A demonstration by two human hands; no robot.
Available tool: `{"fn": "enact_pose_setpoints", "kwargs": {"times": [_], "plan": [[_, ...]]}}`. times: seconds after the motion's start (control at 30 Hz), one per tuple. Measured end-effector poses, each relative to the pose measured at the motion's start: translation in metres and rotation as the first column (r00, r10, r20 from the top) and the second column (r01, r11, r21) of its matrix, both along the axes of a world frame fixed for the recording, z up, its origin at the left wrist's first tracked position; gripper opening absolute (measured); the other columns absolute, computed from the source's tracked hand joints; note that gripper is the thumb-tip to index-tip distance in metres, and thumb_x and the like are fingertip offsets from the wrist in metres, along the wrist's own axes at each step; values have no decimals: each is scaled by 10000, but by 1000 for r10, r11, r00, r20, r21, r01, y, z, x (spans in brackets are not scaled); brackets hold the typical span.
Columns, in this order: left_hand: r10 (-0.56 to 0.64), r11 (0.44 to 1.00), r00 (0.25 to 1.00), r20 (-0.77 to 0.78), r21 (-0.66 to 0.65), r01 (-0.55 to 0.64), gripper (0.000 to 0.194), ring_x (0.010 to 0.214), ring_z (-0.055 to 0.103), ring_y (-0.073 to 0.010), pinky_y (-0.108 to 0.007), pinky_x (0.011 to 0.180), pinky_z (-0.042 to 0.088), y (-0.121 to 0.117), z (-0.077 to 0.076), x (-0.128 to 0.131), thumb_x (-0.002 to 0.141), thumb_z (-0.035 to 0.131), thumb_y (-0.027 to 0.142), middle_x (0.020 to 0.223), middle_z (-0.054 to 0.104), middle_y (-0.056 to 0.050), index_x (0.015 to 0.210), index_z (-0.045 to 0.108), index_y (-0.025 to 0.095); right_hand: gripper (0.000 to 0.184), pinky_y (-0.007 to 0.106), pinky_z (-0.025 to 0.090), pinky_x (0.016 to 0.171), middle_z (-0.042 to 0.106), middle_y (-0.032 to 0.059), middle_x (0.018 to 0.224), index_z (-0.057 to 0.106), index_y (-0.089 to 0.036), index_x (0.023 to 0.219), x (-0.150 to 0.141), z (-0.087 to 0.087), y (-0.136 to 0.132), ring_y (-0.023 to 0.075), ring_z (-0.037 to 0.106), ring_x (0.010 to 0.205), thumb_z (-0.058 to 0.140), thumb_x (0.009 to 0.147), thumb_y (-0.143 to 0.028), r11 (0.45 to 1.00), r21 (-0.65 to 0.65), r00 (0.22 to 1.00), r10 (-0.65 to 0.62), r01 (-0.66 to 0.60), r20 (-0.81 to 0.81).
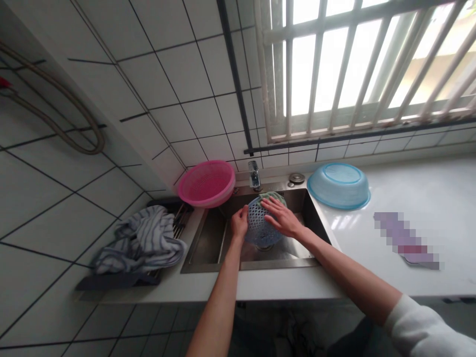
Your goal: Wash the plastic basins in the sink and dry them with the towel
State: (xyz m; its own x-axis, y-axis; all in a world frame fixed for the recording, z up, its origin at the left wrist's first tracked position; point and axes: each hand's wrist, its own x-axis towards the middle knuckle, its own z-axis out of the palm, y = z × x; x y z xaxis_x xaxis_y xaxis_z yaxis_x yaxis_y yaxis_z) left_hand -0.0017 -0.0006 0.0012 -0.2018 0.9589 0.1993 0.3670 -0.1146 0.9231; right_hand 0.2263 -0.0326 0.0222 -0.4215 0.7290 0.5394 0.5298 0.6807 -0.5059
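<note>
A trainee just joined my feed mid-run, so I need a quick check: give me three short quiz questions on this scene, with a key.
1. True or false: the light-blue basin lies upside down on the counter.
2. Which hand rests on the green cloth? A) left; B) right; C) both.
3. What does the left hand hold?

Key:
1. True.
2. B, the right hand.
3. The blue perforated basket.

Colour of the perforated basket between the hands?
Light blue; the basket shows best in the head view, the only one.
</note>
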Motion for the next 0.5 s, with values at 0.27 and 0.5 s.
{"fn": "enact_pose_setpoints", "kwargs": {"times": [0.27, 0.5], "plan": [[12, 1000, 1000, 18, 19, -13, 701, 642, 528, -173, -276, 633, 381, -2, 2, -1, 879, 537, 817, 653, 628, -22, 785, 749, 155, 551, 558, 335, 1299, 469, 51, 1651, 479, -302, 1609, 3, -4, 8, 277, 377, 1576, 469, 1094, -500, 996, -83, 997, 5, -11, -72], [-53, 998, 979, 195, -13, 56, 741, 674, 558, -166, -274, 654, 434, -1, -1, 5, 814, 587, 867, 727, 668, -31, 862, 746, 144, 574, 590, 254, 1322, 431, 38, 1673, 481, -298, 1610, 4, -7, 9, 295, 256, 1623, 483, 1082, -524, 996, -73, 996, -53, 47, -72]]}}
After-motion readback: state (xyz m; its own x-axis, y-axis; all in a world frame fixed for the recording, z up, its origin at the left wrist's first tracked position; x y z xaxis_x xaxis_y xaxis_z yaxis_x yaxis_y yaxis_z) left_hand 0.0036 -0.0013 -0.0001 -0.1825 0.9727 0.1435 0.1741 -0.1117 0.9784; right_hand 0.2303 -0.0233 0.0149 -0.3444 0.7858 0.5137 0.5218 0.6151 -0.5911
